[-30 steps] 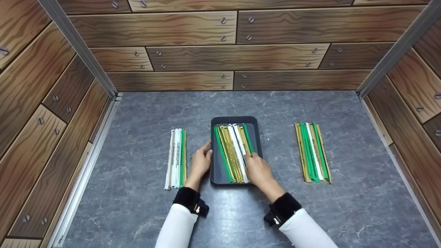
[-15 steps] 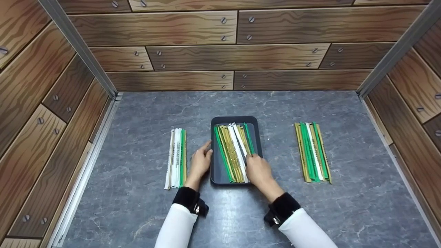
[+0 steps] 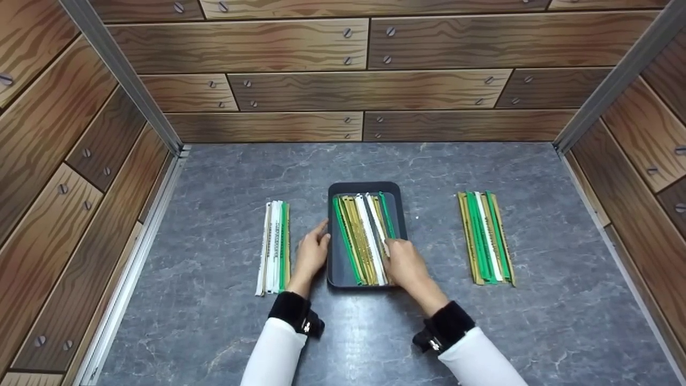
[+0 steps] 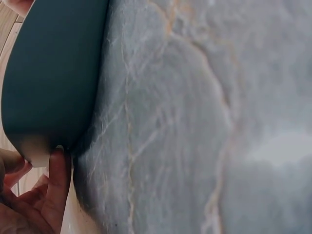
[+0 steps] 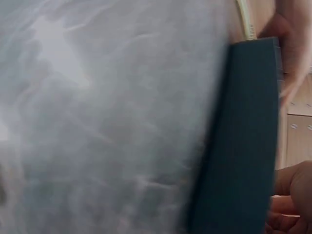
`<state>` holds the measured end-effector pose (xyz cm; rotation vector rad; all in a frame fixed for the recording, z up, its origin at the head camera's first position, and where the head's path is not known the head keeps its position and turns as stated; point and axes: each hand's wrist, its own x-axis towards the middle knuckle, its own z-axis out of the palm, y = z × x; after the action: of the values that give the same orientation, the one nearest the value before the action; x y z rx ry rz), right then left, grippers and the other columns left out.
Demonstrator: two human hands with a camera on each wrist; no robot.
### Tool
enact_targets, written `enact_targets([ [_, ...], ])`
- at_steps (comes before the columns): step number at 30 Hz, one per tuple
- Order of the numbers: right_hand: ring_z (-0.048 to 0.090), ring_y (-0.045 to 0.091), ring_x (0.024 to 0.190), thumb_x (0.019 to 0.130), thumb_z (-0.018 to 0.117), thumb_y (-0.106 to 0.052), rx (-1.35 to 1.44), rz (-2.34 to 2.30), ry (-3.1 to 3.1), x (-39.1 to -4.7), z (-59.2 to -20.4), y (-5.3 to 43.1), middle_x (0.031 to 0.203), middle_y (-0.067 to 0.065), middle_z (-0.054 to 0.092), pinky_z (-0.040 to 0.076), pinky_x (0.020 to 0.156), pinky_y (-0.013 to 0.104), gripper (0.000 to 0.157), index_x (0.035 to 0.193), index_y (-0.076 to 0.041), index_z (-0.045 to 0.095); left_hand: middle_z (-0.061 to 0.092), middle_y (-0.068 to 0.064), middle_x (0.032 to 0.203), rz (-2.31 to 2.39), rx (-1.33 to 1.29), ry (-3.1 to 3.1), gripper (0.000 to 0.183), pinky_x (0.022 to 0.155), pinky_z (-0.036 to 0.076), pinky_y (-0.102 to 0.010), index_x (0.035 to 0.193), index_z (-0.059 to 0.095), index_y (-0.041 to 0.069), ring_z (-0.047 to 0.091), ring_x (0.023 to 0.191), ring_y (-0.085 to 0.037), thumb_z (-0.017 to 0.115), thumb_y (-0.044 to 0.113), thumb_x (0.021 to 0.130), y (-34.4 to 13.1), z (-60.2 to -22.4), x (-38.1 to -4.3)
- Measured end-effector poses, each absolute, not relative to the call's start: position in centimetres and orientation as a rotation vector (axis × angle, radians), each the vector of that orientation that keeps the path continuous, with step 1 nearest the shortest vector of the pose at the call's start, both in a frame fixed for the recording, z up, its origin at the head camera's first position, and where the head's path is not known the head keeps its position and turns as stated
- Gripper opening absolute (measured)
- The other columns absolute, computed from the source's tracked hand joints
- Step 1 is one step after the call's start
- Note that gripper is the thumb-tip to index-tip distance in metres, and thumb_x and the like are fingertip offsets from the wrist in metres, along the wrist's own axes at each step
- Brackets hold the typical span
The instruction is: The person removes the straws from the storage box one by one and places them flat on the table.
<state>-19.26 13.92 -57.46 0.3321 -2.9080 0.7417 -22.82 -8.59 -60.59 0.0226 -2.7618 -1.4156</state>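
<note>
A dark rectangular tray point(image 3: 336, 187) in the head view holds several long thin wrapped sticks point(image 3: 356, 236) in green, gold and white. My left hand point(image 3: 312, 252) stays at the tray's left side. Its thumb and forefinger touch the wall, and the left wrist view shows a fingertip point(image 4: 59, 150) at the corner. Over the right part of the tray, my right hand point(image 3: 405, 262) has its fingers curled down among the sticks. It pinches a white wrapped stick point(image 3: 376, 217), whose lower end is hidden under the hand. In the right wrist view this hand point(image 5: 295, 195) shows behind the tray wall.
Left of the tray lies a bundle of white, green and gold wrapped sticks point(image 3: 275, 246). A second bundle point(image 3: 485, 238), gold, green and white, lies to the right. Wood-patterned walls point(image 3: 300, 91) close in the grey marbled tabletop point(image 3: 359, 332) at the back and sides.
My right hand has shifted slightly right and toward me. The white stick under it has come away from the white one beside it, leaving a narrow gap. The left hand has not moved.
</note>
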Motion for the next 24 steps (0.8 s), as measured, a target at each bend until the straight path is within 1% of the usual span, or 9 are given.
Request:
enact_targets([
  [1, 0.067, 0.04, 0.084, 0.076, 0.068, 0.006, 0.322, 0.776, -2.903, -19.2, -57.1, 14.1, 0.092, 0.024, 0.068, 0.056, 0.067, 0.048, 0.026, 0.102, 0.006, 0.069, 0.06, -0.001, 0.071, -1.413, 0.024, -2.762, 0.042, 0.07, 0.048, -0.04, 0.141, 0.055, 0.013, 0.05, 0.061, -0.015, 0.057, 0.015, 0.1, -8.6, -60.6, -22.8],
  [4, 0.068, 0.035, 0.082, 0.078, 0.068, 0.006, 0.274, 0.858, -2.902, -19.0, -55.8, 14.7, 0.091, 0.021, 0.069, 0.056, 0.069, 0.046, 0.037, 0.115, 0.007, 0.067, 0.059, -0.001, 0.07, -1.426, 0.024, -2.758, 0.042, 0.068, 0.047, -0.04, 0.142, 0.055, 0.013, 0.05, 0.059, -0.016, 0.056, 0.015, 0.1, -8.6, -60.5, -22.8],
  [8, 0.066, 0.026, 0.071, 0.079, 0.068, 0.007, 0.179, 0.949, -2.887, -18.7, -54.6, 16.1, 0.082, 0.013, 0.069, 0.055, 0.063, 0.039, 0.04, 0.118, 0.006, 0.066, 0.056, -0.001, 0.068, -1.439, 0.019, -2.752, 0.042, 0.073, 0.048, -0.041, 0.141, 0.055, 0.013, 0.052, 0.065, -0.018, 0.056, 0.014, 0.1, -8.6, -60.5, -22.7],
  [10, 0.067, 0.025, 0.07, 0.079, 0.068, 0.007, 0.14, 0.983, -2.867, -18.6, -54.3, 17.0, 0.083, 0.013, 0.07, 0.056, 0.062, 0.038, 0.041, 0.119, 0.005, 0.065, 0.054, -0.001, 0.066, -1.438, 0.013, -2.751, 0.042, 0.076, 0.048, -0.042, 0.141, 0.055, 0.012, 0.052, 0.067, -0.019, 0.057, 0.013, 0.099, -8.6, -60.5, -22.7],
  [13, 0.068, 0.026, 0.071, 0.078, 0.068, 0.007, 0.1, 1.008, -2.841, -18.4, -54.3, 18.7, 0.084, 0.014, 0.07, 0.056, 0.061, 0.038, 0.042, 0.121, 0.006, 0.064, 0.054, -0.002, 0.066, -1.444, 0.012, -2.754, 0.042, 0.076, 0.047, -0.043, 0.141, 0.055, 0.011, 0.051, 0.066, -0.02, 0.056, 0.013, 0.099, -8.6, -60.5, -22.7],
  [16, 0.068, 0.028, 0.072, 0.079, 0.068, 0.005, 0.064, 0.985, -2.838, -18.2, -54.5, 20.5, 0.086, 0.015, 0.07, 0.056, 0.06, 0.039, 0.043, 0.122, 0.006, 0.063, 0.061, -0.005, 0.072, -1.436, 0.021, -2.754, 0.042, 0.077, 0.048, -0.044, 0.141, 0.055, 0.012, 0.054, 0.067, -0.022, 0.057, 0.013, 0.099, -8.5, -60.6, -22.7],
  [19, 0.069, 0.03, 0.073, 0.08, 0.069, 0.004, 0.026, 0.954, -2.836, -17.9, -54.9, 22.2, 0.088, 0.017, 0.07, 0.056, 0.062, 0.042, 0.042, 0.122, 0.006, 0.063, 0.068, -0.01, 0.084, -1.422, 0.022, -2.742, 0.041, 0.083, 0.049, -0.045, 0.14, 0.056, 0.011, 0.061, 0.079, -0.025, 0.058, 0.013, 0.099, -8.6, -60.6, -22.7],
  [22, 0.068, 0.032, 0.075, 0.082, 0.068, 0.003, -0.019, 0.938, -2.836, -17.8, -55.2, 23.8, 0.089, 0.019, 0.07, 0.055, 0.065, 0.045, 0.042, 0.123, 0.007, 0.062, 0.065, -0.008, 0.077, -1.433, 0.019, -2.747, 0.042, 0.076, 0.049, -0.043, 0.141, 0.055, 0.011, 0.059, 0.072, -0.022, 0.057, 0.013, 0.099, -8.6, -60.5, -22.7],
  [24, 0.068, 0.033, 0.077, 0.083, 0.067, 0.002, -0.054, 0.92, -2.836, -17.7, -55.5, 24.7, 0.09, 0.019, 0.069, 0.055, 0.065, 0.047, 0.041, 0.123, 0.006, 0.062, 0.06, -0.004, 0.072, -1.441, 0.025, -2.755, 0.042, 0.072, 0.048, -0.041, 0.141, 0.054, 0.012, 0.054, 0.064, -0.018, 0.056, 0.014, 0.1, -8.6, -60.5, -22.8],
])
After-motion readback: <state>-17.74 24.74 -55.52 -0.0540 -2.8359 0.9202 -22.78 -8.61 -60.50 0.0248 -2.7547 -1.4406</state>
